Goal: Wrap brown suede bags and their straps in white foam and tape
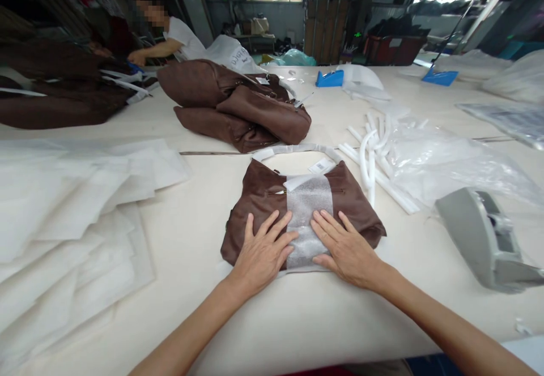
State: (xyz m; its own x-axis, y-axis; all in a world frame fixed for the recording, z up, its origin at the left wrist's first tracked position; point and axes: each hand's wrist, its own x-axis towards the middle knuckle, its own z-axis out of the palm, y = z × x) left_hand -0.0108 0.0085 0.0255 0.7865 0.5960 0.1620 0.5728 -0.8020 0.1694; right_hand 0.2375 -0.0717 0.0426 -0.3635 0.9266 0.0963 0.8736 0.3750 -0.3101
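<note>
At the far left, a stack of white sheets spreads over the table, its ragged edges running up to a strip of bare surface. Beyond it, at the back left corner, dark brown bags lie piled, and a co-worker's hand rests near white straps there. A second heap of brown bags sits further in, well apart from the near edge.

Between the sheets and the middle there is open table, and the near edge in front is bare too.

In the middle lies a flat brown bag, with a white foam strip wrapped down its centre and a wrapped handle looping at its far side. The left hand presses flat on the bag, fingers spread, its fingertips touching the left edge of the foam strip. The right hand lies flat as well, fingers spread, over the strip's right edge and the bag beneath. Neither hand grips anything; both are open, palm down, just beside one another with the strip between them.

To the right, white foam tubes lie loose beside crumpled clear plastic. Nearer the right edge stands a grey tape dispenser, apart from the bag. Two blue dispensers sit at the far side.
</note>
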